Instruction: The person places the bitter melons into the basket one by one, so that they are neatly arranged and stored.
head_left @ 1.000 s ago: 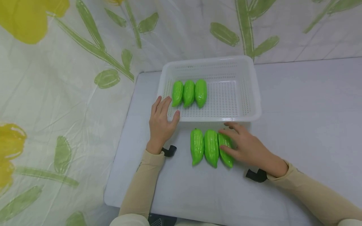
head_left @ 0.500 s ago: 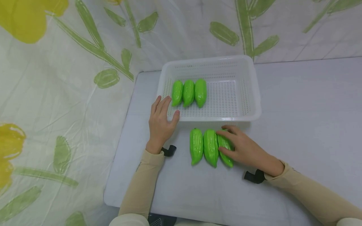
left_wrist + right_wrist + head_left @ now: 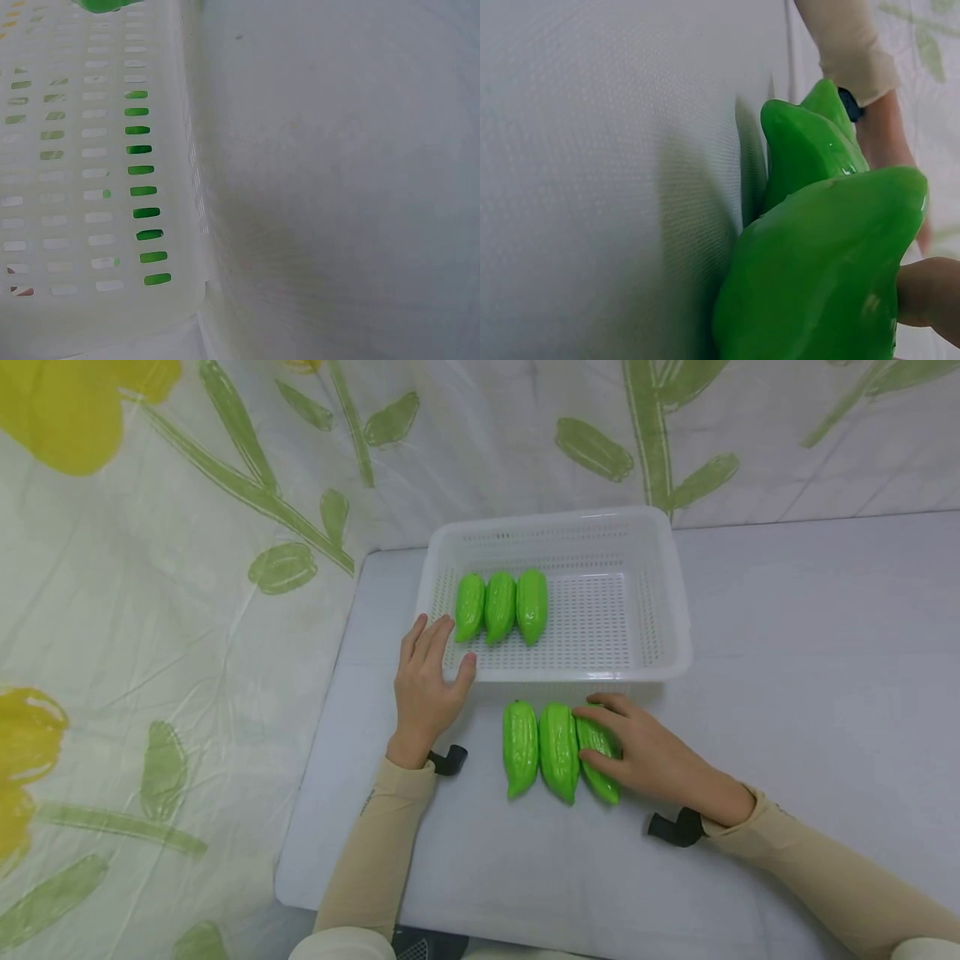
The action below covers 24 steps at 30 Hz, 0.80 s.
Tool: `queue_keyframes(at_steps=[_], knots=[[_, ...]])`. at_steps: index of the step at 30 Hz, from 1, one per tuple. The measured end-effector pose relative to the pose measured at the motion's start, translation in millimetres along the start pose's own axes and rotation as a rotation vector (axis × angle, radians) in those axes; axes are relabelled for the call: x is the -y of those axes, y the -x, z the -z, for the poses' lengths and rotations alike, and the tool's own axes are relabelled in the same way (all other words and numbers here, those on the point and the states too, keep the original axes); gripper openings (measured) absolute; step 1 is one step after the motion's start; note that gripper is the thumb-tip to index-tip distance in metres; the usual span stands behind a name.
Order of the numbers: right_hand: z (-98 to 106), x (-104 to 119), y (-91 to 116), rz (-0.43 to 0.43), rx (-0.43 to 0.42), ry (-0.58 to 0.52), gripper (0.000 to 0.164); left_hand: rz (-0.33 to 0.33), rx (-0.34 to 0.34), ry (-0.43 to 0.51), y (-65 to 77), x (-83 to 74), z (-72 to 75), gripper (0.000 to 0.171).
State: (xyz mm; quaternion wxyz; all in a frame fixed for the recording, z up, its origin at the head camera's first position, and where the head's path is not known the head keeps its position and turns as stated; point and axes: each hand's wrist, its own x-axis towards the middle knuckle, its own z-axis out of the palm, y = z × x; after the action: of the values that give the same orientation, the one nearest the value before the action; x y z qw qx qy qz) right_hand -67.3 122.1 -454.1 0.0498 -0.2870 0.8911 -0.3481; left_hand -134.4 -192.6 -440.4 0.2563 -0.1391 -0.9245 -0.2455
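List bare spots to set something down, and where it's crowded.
Free: basket floor between inner vegetables and right wall; tabletop right of the basket; tabletop between front vegetables and near edge. Crowded: front vegetables, close side by side, right grip on rightmost; basket's front-left corner, at left grip.

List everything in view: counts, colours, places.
Rectangular perforated plastic basket: one, white, on table
Glossy elongated pods: six, green, three in basket, three in front
Cloth-covered table: one, pale grey, beneath basket
Floral sheets: count unclear, white, yellow and green, behind and left
Small unclear item: one, dark, past table's near edge
Wrist cameras: two, black, one per wrist
Sleeves: two, beige, forearms
Left hand: one, bare, basket's near left corner
Right hand: one, bare, gripping rightmost front pod
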Motion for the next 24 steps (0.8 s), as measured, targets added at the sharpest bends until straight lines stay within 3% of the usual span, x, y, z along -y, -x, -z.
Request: queue_keyframes(at_steps=[8, 24], knots=[[6, 2, 0, -0.02, 0.013, 0.0, 0.054, -0.006, -0.004, -0.004, 0.0, 1.3, -1.1, 0.055], [18, 16, 5, 0.022, 0.024, -0.033, 0.054, -0.017, -0.021, 0.0, 0.4, 1.4, -1.5, 0.054]])
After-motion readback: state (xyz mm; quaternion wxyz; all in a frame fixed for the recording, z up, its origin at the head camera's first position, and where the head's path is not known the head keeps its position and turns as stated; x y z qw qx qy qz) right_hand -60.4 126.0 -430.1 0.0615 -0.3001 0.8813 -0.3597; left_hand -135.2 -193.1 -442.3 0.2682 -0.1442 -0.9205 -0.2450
